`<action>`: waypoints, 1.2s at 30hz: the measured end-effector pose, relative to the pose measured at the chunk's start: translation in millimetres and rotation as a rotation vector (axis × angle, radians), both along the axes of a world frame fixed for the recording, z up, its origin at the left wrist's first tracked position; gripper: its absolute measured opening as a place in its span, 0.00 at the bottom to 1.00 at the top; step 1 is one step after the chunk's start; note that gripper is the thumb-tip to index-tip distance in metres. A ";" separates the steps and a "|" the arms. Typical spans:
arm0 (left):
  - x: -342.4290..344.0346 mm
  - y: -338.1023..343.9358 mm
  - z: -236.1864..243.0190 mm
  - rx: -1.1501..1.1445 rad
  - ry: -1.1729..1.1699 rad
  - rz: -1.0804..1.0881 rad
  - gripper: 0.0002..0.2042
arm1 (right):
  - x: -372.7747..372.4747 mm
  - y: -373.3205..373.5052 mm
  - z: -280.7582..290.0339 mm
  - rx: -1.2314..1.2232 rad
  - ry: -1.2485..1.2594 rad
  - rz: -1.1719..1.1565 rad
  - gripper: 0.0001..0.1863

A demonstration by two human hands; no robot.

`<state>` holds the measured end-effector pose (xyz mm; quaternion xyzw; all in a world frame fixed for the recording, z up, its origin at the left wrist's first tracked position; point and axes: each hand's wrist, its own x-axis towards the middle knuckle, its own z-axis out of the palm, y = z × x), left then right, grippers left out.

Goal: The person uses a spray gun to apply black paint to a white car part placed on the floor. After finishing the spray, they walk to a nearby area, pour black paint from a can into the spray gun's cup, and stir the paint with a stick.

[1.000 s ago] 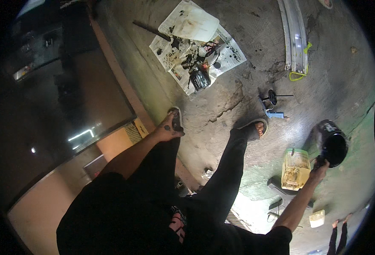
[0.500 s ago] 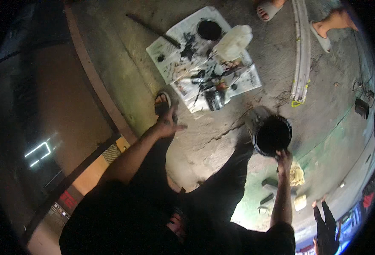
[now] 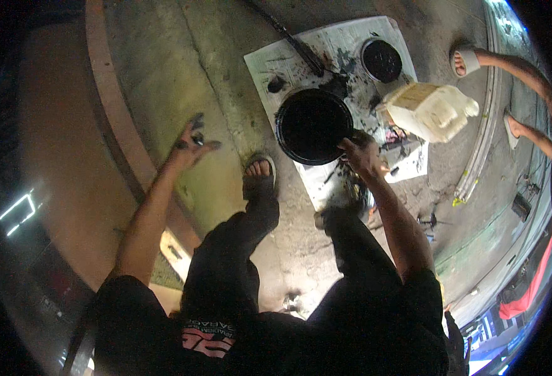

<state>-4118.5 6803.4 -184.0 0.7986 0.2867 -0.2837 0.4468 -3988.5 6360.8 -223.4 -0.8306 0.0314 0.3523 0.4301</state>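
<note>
Newspaper [image 3: 266, 64] on the floor [image 3: 163, 56]; stick [image 3: 298, 45] across its far edge; jug [image 3: 426, 113] at its right edge; bucket [image 3: 313, 125] in the right hand [image 3: 361, 155], left of the jug.

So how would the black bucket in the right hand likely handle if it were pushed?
The black bucket is probably stiff, since its rim looks round though the right hand grips one side. It might swing or tip, being held at that side only. Toppled, it could roll, given the round rim.
</note>
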 end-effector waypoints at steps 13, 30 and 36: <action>9.3 -107.6 -113.1 -0.502 -0.383 -0.089 0.58 | 187.0 46.2 9.8 -0.299 -0.490 1.304 0.24; -117.7 -60.8 -95.9 -0.167 -0.107 0.276 0.56 | 322.0 352.4 -165.5 -0.505 -0.696 0.876 0.20; -83.1 -57.8 -105.5 -0.111 -0.291 0.081 0.54 | 348.4 300.3 -115.6 -0.397 -0.750 1.004 0.18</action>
